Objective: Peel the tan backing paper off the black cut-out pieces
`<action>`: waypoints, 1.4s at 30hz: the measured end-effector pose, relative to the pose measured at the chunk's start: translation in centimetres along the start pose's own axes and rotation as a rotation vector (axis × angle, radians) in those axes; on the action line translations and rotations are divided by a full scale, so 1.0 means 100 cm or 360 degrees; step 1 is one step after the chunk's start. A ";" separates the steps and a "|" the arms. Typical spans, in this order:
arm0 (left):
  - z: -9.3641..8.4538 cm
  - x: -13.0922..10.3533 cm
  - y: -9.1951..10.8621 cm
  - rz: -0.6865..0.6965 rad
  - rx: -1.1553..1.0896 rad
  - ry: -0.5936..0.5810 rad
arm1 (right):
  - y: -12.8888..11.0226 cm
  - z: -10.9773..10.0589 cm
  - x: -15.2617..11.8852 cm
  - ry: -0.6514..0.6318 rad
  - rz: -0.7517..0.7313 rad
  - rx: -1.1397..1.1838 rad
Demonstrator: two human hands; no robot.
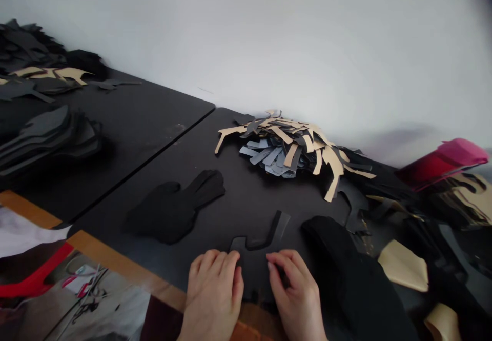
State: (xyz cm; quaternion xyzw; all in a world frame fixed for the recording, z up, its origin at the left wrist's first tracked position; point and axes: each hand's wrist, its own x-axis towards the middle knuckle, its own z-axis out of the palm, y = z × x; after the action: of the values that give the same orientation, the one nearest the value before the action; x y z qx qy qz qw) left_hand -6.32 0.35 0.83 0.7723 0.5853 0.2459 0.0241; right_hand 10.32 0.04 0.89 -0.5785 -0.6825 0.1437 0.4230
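One flat, dark-grey, notched sheet piece (255, 265) lies at six o'clock, left hand (212, 288) at its left edge, fingers together, right hand (295, 291) at its right, thumb and forefinger close together.

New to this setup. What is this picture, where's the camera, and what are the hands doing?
No robot here: it is one person's bare hands, seen by a camera worn on the head, looking forward and down. It is the only view. The left hand and right hand are at a flat dark cutout near the table edge; whether they grip it or just steady it is unclear.

On the black table behind them lie a black glove-like item and a heap of beige and grey strips. Stacked dark pieces lie off to the left.
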 end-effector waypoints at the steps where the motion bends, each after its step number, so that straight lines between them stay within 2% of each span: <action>1: -0.001 0.001 0.001 -0.0011 0.0003 -0.0028 | 0.000 0.000 0.000 -0.0006 0.0012 0.0002; 8: -0.016 0.008 0.006 -0.0074 0.0073 -0.0282 | -0.001 0.001 -0.002 -0.0028 0.0049 -0.0018; 11: -0.026 0.012 0.000 -0.0068 0.0086 -0.0434 | -0.003 0.000 -0.001 -0.0032 0.0062 -0.0022; 15: -0.038 0.017 -0.013 -0.0026 -0.0116 -0.0682 | -0.004 -0.002 -0.002 -0.0063 0.0100 -0.0063; 17: -0.042 0.018 -0.017 -0.0036 -0.0184 -0.0743 | -0.004 -0.003 -0.003 -0.0075 0.0106 -0.0089; 22: -0.040 0.017 -0.016 -0.0016 -0.0198 -0.0629 | -0.004 -0.003 -0.003 -0.0088 0.0063 -0.0138; 27: -0.033 0.011 -0.007 0.0019 -0.0002 -0.0494 | -0.008 -0.002 -0.006 -0.0086 0.0017 -0.0226; 31: -0.033 0.011 0.000 0.0015 0.0104 -0.0467 | -0.014 -0.001 -0.009 -0.0085 -0.0037 -0.0350; 36: -0.033 0.009 0.001 0.0003 0.0049 -0.0476 | -0.018 -0.002 -0.009 -0.0123 -0.0059 -0.0523; 42: -0.029 0.007 0.001 0.0059 0.0001 -0.0402 | -0.021 -0.003 -0.010 -0.0152 -0.0062 -0.0629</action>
State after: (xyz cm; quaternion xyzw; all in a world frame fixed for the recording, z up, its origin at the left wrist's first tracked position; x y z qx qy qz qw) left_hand -7.32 0.25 3.69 0.8078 0.5632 0.1468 0.0928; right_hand 9.12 -1.58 2.14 -0.6294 -0.7278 0.0262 0.2711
